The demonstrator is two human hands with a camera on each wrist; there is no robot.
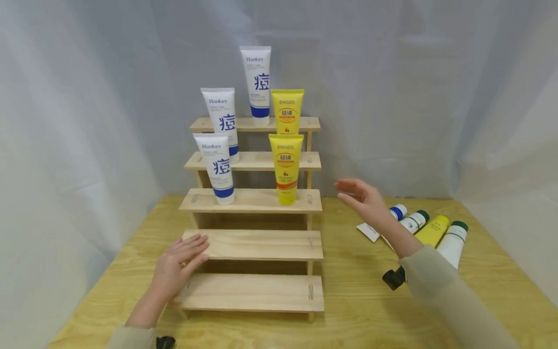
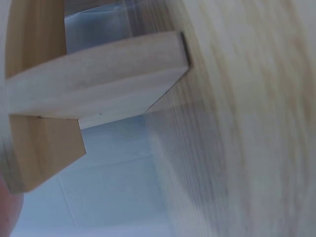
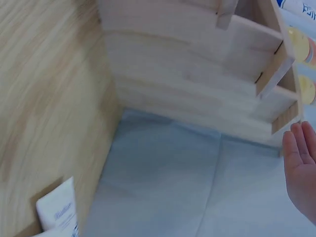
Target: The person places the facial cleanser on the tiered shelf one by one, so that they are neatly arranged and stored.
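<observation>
A stepped wooden display stand (image 1: 253, 292) stands on the table, with white-and-blue tubes and yellow tubes upright on its upper shelves. My left hand (image 1: 176, 264) rests at the stand's left side, fingers lying on the left end of the second shelf from the bottom. In the left wrist view only a bit of that hand (image 2: 9, 210) shows beside a wooden shelf end (image 2: 98, 74). Held in the air right of the stand, my right hand (image 1: 364, 198) has nothing in it, its fingers loosely extended. The front yellow tube (image 1: 286, 169) is the nearest one to it.
Several tubes lie on the table at the right, among them a yellow tube (image 1: 436, 230) and a white tube with a green cap (image 1: 454, 245); my right forearm partly covers them. A pale curtain (image 1: 392, 97) hangs behind and at both sides of the wooden table (image 1: 348, 310).
</observation>
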